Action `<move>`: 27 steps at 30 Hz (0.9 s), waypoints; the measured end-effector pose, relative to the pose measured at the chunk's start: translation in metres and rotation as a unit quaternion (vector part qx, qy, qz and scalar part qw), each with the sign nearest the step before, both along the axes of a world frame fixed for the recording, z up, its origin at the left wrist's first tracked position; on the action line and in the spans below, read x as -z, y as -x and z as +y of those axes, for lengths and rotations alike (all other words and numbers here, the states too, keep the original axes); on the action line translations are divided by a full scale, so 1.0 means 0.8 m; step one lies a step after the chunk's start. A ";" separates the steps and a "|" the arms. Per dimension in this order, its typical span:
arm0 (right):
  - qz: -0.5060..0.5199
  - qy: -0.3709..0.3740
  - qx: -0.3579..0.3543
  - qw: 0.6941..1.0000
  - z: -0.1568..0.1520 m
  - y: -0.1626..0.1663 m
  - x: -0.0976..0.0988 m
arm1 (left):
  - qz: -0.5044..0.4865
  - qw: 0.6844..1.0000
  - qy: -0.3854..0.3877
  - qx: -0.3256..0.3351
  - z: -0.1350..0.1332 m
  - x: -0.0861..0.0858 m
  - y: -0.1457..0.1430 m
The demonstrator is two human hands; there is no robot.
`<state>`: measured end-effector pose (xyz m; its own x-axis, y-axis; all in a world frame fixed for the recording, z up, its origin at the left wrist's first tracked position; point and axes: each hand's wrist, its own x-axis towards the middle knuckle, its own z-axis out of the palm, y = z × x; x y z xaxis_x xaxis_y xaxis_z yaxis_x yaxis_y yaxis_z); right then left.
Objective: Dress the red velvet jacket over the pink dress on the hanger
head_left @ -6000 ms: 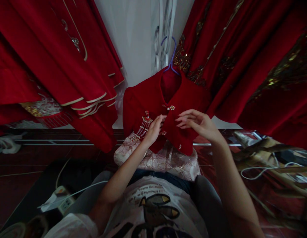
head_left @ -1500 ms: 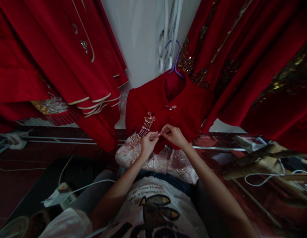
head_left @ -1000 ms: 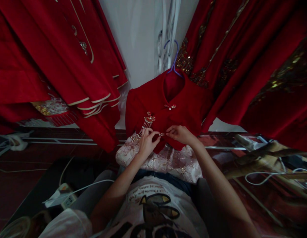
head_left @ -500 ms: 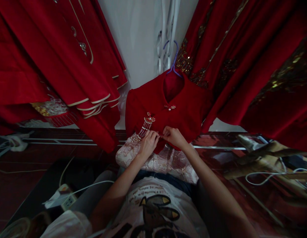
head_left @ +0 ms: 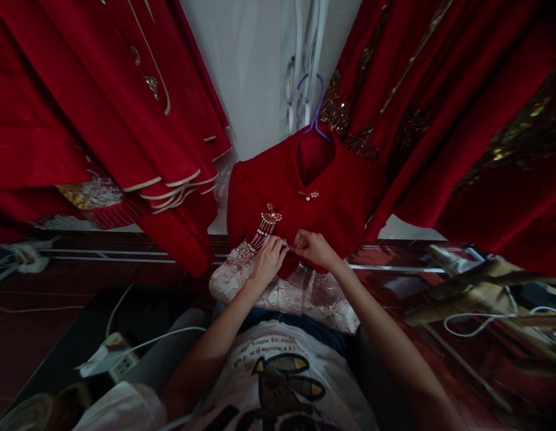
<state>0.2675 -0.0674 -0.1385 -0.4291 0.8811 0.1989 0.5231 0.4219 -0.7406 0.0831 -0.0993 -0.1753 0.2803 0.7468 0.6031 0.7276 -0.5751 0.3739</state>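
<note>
The red jacket point(head_left: 264, 179) has a pearly clasp point(head_left: 309, 196) and beaded tassel point(head_left: 267, 226), while left hand point(head_left: 269, 260) and right hand point(head_left: 316, 248) pinch its front, fingertips together.

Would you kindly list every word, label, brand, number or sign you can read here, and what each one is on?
"makers": small lettering on the white shirt; likely reading, blurred.
"favourite": line below it; equally uncertain.
Rest of that lettering: too blurred to read.
Large black letters lower on the shirt: cut off, unreadable.
Red jacket: no text I can make out.
</note>
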 end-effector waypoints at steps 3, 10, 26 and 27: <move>0.006 0.005 -0.011 1.000 0.000 -0.002 -0.002 | -0.010 1.000 -0.001 0.021 0.001 0.001 0.001; 0.009 0.014 -0.018 1.000 0.000 -0.004 -0.005 | -0.067 0.997 0.032 0.033 0.000 0.008 0.000; 0.022 0.101 -0.078 0.992 -0.003 -0.039 -0.040 | 0.096 0.988 -0.120 -0.030 0.064 -0.107 0.061; 0.020 0.100 -0.077 0.992 -0.004 -0.039 -0.040 | 0.120 0.985 -0.122 -0.012 0.067 -0.112 0.065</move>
<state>0.2989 -0.0702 -0.1063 -0.5575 0.8288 0.0467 0.4313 0.3373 -0.8368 0.0312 -0.0455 -0.0855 0.4198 0.5958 0.6847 0.7931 -0.6076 0.0424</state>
